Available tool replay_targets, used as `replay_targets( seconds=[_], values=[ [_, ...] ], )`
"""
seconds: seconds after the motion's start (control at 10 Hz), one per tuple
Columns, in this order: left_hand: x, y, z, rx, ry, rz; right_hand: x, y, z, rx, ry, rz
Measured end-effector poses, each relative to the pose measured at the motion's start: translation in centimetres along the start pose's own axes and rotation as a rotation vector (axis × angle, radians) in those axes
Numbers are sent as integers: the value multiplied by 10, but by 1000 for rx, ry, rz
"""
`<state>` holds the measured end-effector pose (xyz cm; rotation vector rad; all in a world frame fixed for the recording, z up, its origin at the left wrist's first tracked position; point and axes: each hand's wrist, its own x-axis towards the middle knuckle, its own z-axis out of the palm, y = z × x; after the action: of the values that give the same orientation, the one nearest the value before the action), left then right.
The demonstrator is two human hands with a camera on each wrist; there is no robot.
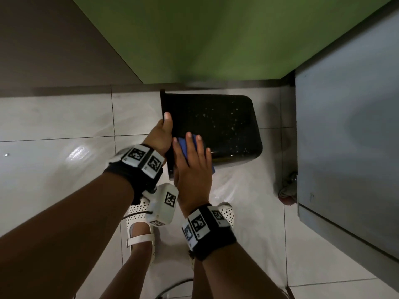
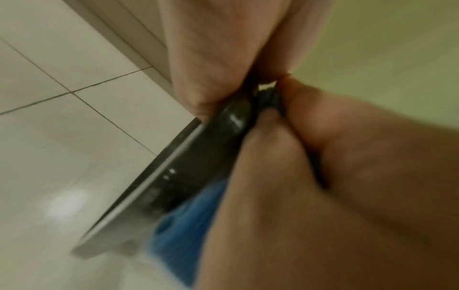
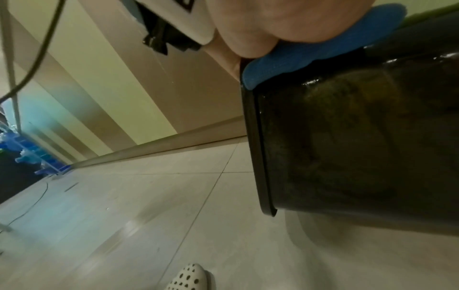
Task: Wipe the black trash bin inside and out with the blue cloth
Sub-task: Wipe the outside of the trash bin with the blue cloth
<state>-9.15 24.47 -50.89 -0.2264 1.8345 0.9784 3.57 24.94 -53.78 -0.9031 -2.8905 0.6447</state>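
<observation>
The black trash bin (image 1: 218,126) lies on its side above the tiled floor, its rim to the left and its speckled base end to the right. My left hand (image 1: 160,134) grips the rim (image 2: 198,157), thumb on the outer wall and fingers inside. My right hand (image 1: 192,162) lies flat with straight fingers on the blue cloth (image 1: 183,147), pressing it against the bin's outer wall just beside the rim. In the right wrist view the blue cloth (image 3: 323,45) is squeezed between my palm and the glossy bin (image 3: 360,147). The left wrist view shows a strip of blue cloth (image 2: 181,225).
A green wall (image 1: 205,35) stands just behind the bin. A grey cabinet (image 1: 349,137) on a castor wheel (image 1: 287,190) is close on the right. My feet in white perforated shoes (image 1: 140,223) stand below the bin. A thin cable (image 3: 29,200) trails across the floor at left.
</observation>
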Motion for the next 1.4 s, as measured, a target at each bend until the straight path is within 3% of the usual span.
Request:
replay_targets(
  seconds=[0.1, 0.2, 0.3, 0.6, 0.7, 0.8, 0.9, 1.0, 1.1, 1.2, 1.4],
  values=[
    [20, -33, 4, -6, 59, 39, 1, 7, 6, -59, -78, 10],
    [8, -41, 11, 32, 68, 20, 2, 26, 11, -99, -108, 47],
    [-1, -40, 15, 9, 59, -35, 7, 51, 9, -126, -87, 137],
    [-3, -35, 26, 0, 245, -68, 31, 117, -19, 2, 3, 432],
    [-3, -32, 30, -21, 302, -29, 47, 133, -33, 282, 5, 784],
    [-1, -32, 31, -32, 324, -24, 57, 137, -35, 361, 15, 1065],
    [0, -31, 30, -35, 319, -20, 45, 117, -21, 427, 164, 857],
    [0, -33, 30, -29, 303, -5, 22, 90, -2, 9, 128, 602],
    [1, -35, 30, -36, 315, 8, 1, 54, 11, -74, 0, 256],
    [4, -34, 29, -36, 332, 26, 1, 23, 16, -131, -188, 59],
    [3, -36, 25, -33, 283, 96, 79, 10, 0, -100, -273, 41]
  ],
)
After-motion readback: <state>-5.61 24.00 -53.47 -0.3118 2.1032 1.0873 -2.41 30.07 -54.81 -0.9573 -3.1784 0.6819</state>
